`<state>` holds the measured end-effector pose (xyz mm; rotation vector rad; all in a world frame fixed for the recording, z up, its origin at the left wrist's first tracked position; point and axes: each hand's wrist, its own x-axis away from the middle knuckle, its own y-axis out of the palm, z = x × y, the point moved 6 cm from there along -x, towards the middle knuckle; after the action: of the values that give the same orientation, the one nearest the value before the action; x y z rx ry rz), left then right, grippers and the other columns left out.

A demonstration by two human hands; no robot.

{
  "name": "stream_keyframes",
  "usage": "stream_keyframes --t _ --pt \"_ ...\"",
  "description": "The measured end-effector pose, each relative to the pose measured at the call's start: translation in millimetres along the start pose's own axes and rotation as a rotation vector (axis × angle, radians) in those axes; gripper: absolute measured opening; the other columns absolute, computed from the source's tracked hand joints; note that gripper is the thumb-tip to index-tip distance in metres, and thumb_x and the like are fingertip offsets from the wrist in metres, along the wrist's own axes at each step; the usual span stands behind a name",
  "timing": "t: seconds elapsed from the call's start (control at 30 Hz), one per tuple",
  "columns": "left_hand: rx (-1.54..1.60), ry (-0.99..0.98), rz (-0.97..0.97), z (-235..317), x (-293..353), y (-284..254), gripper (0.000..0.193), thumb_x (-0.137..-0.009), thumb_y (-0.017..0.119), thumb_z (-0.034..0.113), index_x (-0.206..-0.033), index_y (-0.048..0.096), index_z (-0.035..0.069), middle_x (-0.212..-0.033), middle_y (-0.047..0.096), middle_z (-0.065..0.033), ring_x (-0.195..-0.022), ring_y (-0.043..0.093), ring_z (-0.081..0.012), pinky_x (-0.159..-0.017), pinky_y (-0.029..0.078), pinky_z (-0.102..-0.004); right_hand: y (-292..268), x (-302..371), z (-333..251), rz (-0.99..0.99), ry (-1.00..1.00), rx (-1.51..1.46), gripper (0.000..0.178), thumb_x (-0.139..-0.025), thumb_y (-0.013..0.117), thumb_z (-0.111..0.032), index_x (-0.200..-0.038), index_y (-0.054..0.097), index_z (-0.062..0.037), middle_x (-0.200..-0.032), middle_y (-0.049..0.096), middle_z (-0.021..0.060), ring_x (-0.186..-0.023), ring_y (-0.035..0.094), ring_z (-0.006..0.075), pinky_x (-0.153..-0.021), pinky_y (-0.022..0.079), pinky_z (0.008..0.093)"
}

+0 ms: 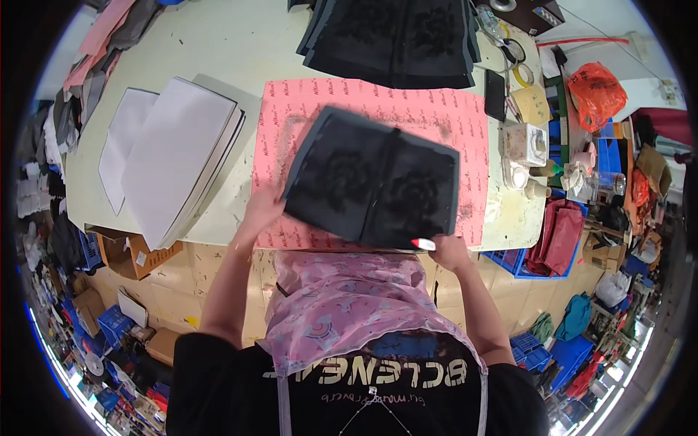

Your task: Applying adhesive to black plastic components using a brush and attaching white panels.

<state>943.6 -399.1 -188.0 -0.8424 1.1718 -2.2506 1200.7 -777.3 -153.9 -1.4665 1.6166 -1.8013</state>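
A wide cream table fills the upper half of the frame, above a tan floor; shelves, crates and heaped goods crowd both sides of the room. A pink printed sheet, smudged dark in places, lies mid-table. Over it, at frame centre, is a dark panel with two black floral patches and a seam between them, turned askew to the sheet. White sheets are stacked at left, more dark panels at top centre. At right are a red plastic bag, a white tub and a dark phone.

The left hand is closed on the panel's left edge, its fingertips hidden. The right hand, fingers curled, grips a slim white piece with a red end at the panel's lower right corner; whether it also pinches the cloth cannot be told. The upper frame edge cuts off the panel stack, and the rim blurs small goods.

Bare tabletop runs between white stack and pink sheet; a narrower strip lies right of the sheet. The panel's lower edge nears the table's front edge, close to the pink apron.
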Motion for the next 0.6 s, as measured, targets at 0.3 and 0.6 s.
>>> stream_keyframes --t 0.3,0.6 --pt "0.45 -0.099 0.154 24.2 -24.2 -9.2 0.016 -0.083 0.065 0.01 -0.092 0.062 -0.002 -0.089 0.063 -0.0104 -0.073 0.056 -0.0242 -0.071 0.047 -0.0336 -15.0 -67.6 69.5 0.228 0.737 -0.296 0.03 -0.088 0.064 -0.027 -0.101 0.066 -0.0004 -0.092 0.068 0.02 -0.083 0.066 0.0397 -0.071 0.052 0.0463" --pt "0.334 -0.059 0.262 7.6 -37.3 15.4 0.012 -0.08 0.067 0.003 -0.091 0.063 -0.002 -0.087 0.064 -0.0095 -0.074 0.058 -0.0281 -0.072 0.047 -0.0356 -12.7 -82.3 66.6 0.216 0.668 -0.266 0.027 -0.086 0.066 -0.023 -0.098 0.065 0.0014 -0.086 0.069 0.0204 -0.078 0.066 0.0403 -0.07 0.053 0.0456"
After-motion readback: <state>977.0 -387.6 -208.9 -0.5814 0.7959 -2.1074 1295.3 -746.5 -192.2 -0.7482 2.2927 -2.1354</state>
